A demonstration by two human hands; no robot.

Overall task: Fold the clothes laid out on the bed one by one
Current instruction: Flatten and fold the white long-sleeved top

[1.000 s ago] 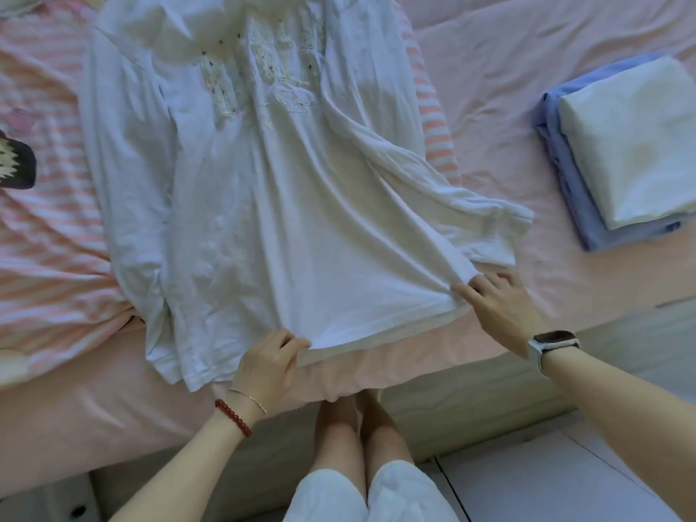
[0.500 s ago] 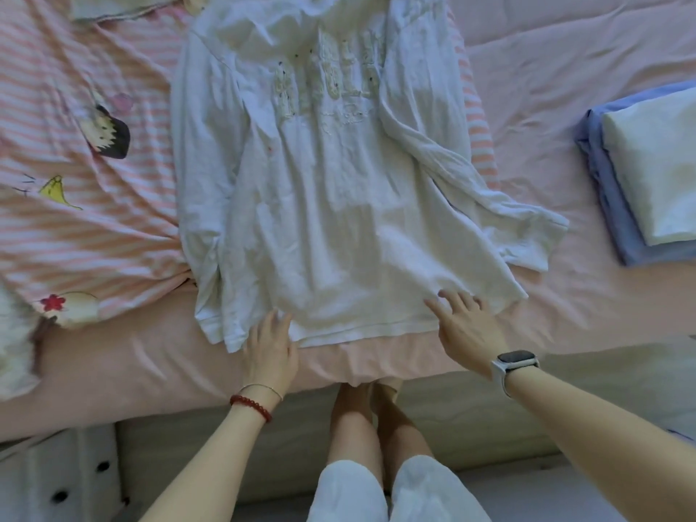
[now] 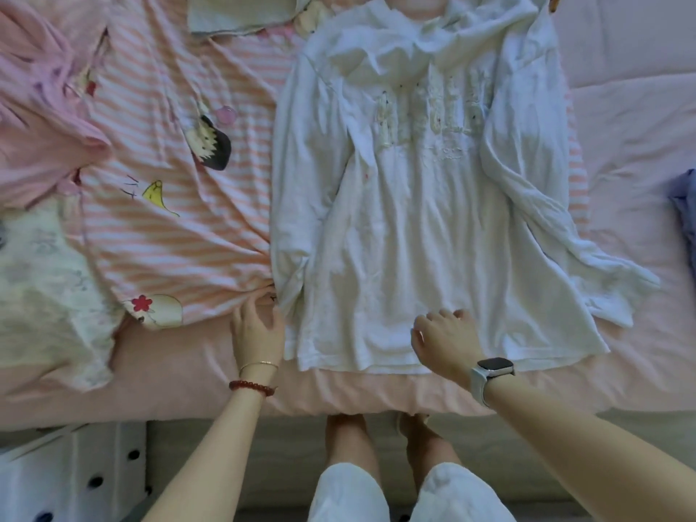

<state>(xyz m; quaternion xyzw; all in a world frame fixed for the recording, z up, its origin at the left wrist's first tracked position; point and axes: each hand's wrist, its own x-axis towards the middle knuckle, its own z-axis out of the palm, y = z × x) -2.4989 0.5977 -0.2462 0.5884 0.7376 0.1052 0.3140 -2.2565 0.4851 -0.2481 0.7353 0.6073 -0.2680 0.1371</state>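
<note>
A white long-sleeved top (image 3: pixel 422 235) with pale raised lettering lies flat on the pink bed sheet (image 3: pixel 640 118), hem toward me. Its right sleeve drapes down across the body to the lower right. My left hand (image 3: pixel 256 329) lies on the sheet at the top's lower left corner, fingers extended up to the left sleeve's cuff, thumb against the fabric edge. My right hand (image 3: pixel 444 340), with a watch on the wrist, sits over the middle of the hem with its fingers loosely curled and nothing in them.
A pink-and-white striped garment (image 3: pixel 169 205) with cartoon prints lies left of the top and partly under it. Farther left are a pink garment (image 3: pixel 41 118) and a pale printed one (image 3: pixel 45 288). A blue folded piece (image 3: pixel 683 205) shows at the right edge. A white box (image 3: pixel 75 472) stands on the floor.
Both hands have let go of the hem they were pulling. My left hand slid left to the sleeve cuff and my right hand moved left onto the middle of the hem.
</note>
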